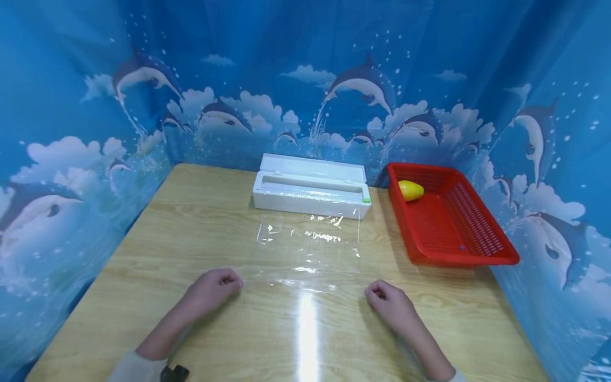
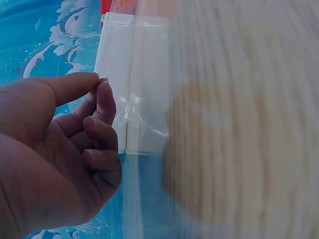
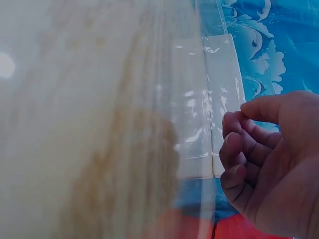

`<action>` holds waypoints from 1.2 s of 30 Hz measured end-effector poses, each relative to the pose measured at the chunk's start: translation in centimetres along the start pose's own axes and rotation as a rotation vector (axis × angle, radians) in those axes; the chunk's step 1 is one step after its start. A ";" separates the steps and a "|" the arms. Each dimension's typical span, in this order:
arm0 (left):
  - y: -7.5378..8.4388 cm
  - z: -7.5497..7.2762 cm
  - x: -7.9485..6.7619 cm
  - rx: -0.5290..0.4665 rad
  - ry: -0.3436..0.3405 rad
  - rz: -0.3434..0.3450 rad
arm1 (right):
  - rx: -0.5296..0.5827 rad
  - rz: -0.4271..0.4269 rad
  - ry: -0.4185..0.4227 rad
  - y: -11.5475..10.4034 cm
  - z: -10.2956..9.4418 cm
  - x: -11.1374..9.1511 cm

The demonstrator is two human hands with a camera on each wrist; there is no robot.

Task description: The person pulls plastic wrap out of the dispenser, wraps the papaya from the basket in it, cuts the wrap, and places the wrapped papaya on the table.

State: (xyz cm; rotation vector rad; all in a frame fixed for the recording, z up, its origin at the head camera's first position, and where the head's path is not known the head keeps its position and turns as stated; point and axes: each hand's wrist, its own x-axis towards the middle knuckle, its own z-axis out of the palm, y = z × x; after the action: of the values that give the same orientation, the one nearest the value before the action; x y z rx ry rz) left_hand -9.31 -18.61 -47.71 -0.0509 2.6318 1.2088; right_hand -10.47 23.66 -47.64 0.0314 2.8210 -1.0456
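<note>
A sheet of clear plastic wrap [image 1: 310, 249] stretches from a white wrap dispenser box [image 1: 310, 204] toward both hands. My left hand [image 1: 213, 291] pinches the sheet's near left corner between thumb and index finger. At the near right corner, my right hand [image 1: 392, 306] pinches it the same way. In the left wrist view the remaining fingers of the left hand [image 2: 75, 134] are curled loosely. The right wrist view shows the right hand [image 3: 271, 154] with thumb and index fingertips together. The dispenser's lid [image 1: 312, 167] stands raised at the back.
To the right of the box sits a red plastic basket [image 1: 453, 259] with a yellow, rounded object [image 1: 410, 190] in its far left corner. A bright reflection lies on the wooden table [image 1: 200, 228]. A blue dolphin-print curtain [image 1: 267, 63] surrounds the table's back and sides.
</note>
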 end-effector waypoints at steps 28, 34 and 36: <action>0.0 0.7 0.4 0.189 -0.063 0.012 | -0.187 -0.044 -0.038 -0.1 0.8 0.5; 0.4 0.5 0.2 0.223 -0.083 -0.007 | -0.207 -0.073 -0.042 -0.2 0.8 0.4; 0.6 0.5 0.0 0.230 -0.087 -0.015 | -0.211 -0.075 -0.043 -0.3 0.8 0.4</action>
State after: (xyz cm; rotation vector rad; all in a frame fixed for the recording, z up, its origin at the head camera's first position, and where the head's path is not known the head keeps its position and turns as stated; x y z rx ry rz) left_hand -9.33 -17.84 -47.58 0.0225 2.6688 0.8756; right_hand -10.76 22.91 -48.15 -0.1173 2.8960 -0.7464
